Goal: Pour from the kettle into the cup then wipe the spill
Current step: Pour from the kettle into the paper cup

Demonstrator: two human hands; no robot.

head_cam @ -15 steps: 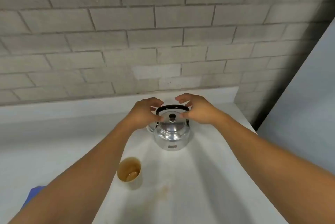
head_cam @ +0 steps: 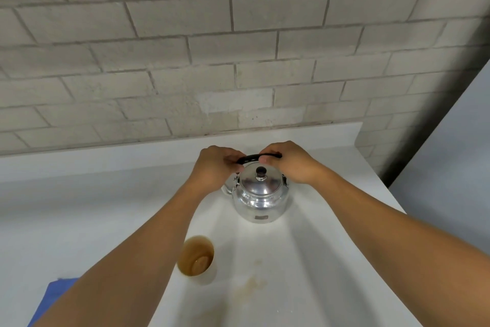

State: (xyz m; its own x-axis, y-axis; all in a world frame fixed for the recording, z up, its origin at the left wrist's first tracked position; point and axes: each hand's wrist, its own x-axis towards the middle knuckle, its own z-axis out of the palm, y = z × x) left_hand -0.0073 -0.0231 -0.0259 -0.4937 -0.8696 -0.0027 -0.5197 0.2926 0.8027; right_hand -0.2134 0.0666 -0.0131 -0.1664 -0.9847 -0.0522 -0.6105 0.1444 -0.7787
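A shiny metal kettle (head_cam: 260,198) with a black lid knob stands on the white counter (head_cam: 331,260) near the brick wall. Its black handle (head_cam: 248,158) arches over the lid. My left hand (head_cam: 216,167) is closed on the handle's left part and my right hand (head_cam: 287,162) on its right part. Nearer to me stands a pale cup (head_cam: 197,257), stained brown inside with a little brown liquid at the bottom. Right of the cup a faint brownish spill (head_cam: 252,285) marks the counter.
A blue cloth (head_cam: 57,297) lies at the lower left, partly hidden by my left forearm. The brick wall (head_cam: 212,48) rises behind the counter. A grey panel (head_cam: 450,154) stands past the counter's right edge.
Both hands have closed onto the kettle's handle; before, their fingers hovered spread above the lid. The kettle still stands in the same spot.
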